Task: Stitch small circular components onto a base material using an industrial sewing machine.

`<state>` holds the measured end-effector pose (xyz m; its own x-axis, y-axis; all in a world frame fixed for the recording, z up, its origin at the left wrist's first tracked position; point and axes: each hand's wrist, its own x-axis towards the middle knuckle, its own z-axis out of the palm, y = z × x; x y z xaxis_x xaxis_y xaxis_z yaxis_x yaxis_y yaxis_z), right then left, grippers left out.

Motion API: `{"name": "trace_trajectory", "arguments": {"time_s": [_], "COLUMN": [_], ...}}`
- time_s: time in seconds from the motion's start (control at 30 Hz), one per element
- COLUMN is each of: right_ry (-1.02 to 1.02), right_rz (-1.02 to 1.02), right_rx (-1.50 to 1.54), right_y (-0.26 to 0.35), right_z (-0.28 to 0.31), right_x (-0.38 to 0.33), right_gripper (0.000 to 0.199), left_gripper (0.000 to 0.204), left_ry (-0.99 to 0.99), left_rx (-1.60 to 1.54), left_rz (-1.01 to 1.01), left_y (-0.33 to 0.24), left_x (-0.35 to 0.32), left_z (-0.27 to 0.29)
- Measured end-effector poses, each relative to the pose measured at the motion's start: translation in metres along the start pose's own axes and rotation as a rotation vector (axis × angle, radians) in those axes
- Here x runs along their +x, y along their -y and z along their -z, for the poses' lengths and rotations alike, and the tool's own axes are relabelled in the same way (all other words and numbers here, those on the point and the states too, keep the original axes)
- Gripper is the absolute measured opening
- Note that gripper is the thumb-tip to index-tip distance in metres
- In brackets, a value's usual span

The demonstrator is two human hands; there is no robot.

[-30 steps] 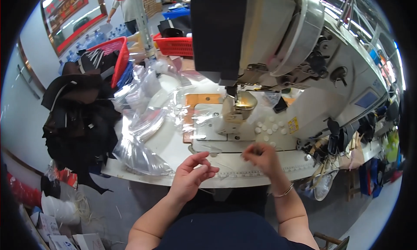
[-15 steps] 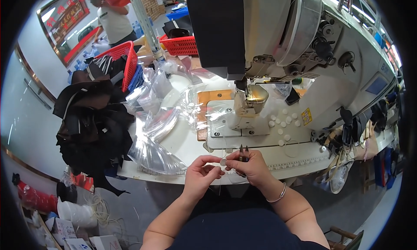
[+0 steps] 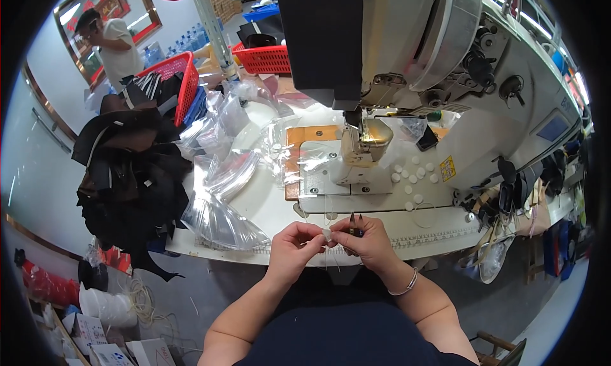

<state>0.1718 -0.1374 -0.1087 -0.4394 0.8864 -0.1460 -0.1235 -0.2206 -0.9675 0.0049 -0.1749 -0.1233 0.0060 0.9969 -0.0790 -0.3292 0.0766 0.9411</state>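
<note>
Over the near edge of the sewing table, my left hand [image 3: 293, 250] is closed, thumb and fingertips pinching a small white disc [image 3: 326, 234]. My right hand [image 3: 372, 244] meets it from the other side, its thumb and forefinger also on the disc. Thread snips [image 3: 356, 225] are tucked in the right hand, their two dark pointed tips sticking up between the fingers. Thin pale threads hang below the fingertips. Beyond my hands stands a post-bed sewing machine [image 3: 509, 133], with several white discs [image 3: 418, 172] scattered on its bed.
Clear plastic sheets [image 3: 223, 219] lie left of the machine. A heap of black fabric pieces [image 3: 130, 188] hangs over the table's left end. Red baskets [image 3: 264, 60] stand behind. A ruler strip [image 3: 420, 239] runs along the front edge. Another person [image 3: 118, 51] stands at the far left.
My left thumb has closed in onto the white disc, and the disc has turned between both hands' fingertips. The far person has shifted left and raised an arm to the head.
</note>
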Motion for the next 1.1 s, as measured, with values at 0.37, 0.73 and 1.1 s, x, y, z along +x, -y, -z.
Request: {"name": "trace_trajectory", "arguments": {"time_s": [0.37,0.73,1.1], "right_ry": [-0.021,0.018,-0.035], "right_rz": [0.014,0.038,0.088], "right_rx": [0.040,0.016,-0.046], "right_y": [-0.004,-0.003,-0.002], "right_z": [0.002,0.001,-0.006], "right_x": [0.000,-0.002,-0.003], "right_gripper": [0.017,0.019,0.021], "left_gripper": [0.008,0.008,0.011], "left_ry": [0.016,-0.003,-0.085], "left_rx": [-0.106,-0.107,-0.202], "left_rz": [-0.014,-0.048,-0.063], "left_y": [0.003,0.007,0.015], "left_x": [0.001,0.000,-0.001], "left_z": [0.001,0.001,-0.002]}}
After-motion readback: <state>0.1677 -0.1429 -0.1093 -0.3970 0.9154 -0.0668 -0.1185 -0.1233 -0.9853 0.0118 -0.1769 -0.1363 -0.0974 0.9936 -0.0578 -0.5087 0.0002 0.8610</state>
